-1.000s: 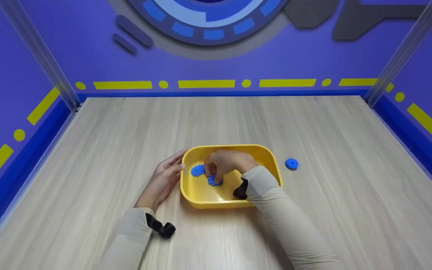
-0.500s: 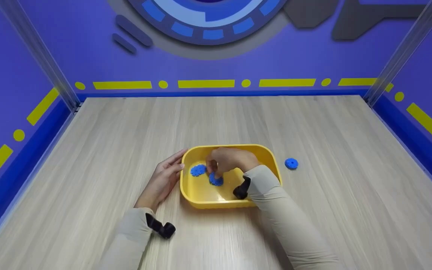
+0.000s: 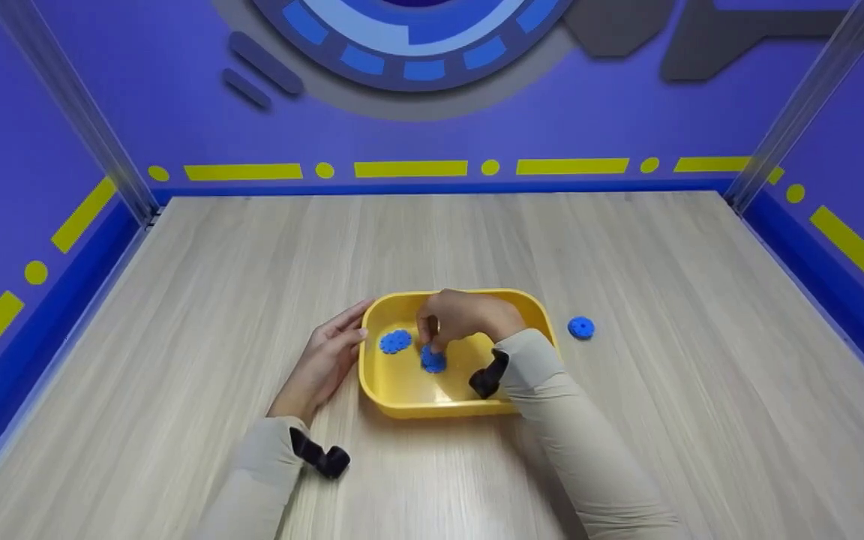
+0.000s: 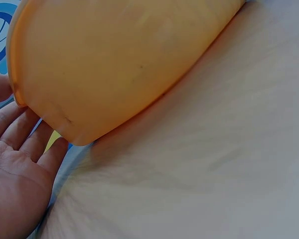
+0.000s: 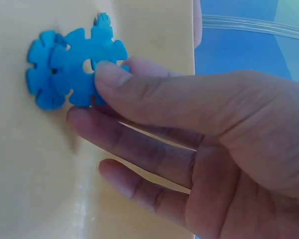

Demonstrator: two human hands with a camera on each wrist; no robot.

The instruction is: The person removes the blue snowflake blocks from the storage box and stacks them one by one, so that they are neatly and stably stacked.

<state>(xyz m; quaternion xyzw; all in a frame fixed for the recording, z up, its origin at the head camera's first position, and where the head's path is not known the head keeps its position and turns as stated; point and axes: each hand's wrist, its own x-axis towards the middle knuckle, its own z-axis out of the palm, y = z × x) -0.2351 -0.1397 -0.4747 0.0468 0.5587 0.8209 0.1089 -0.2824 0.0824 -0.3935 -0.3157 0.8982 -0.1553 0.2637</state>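
Note:
In the head view, my right hand reaches into a yellow plastic bin and pinches a blue notched building disc between thumb and fingers. The right wrist view shows this slotted disc with a central hole, overlapping another blue notched piece; whether they are joined I cannot tell. My left hand lies at the bin's left end, thumb at the rim. In the left wrist view its fairly straight fingers touch the outer wall. More blue discs lie overlapping inside, left of the right hand.
Another blue disc lies on the wooden table, right of the bin. Blue-purple panels with yellow dashes stand behind and along both sides of the table.
My right hand has shifted slightly right and away from me, raising and tilting the pinched disc. My left hand stays at the bin's end. The bin and the other discs hold their places.

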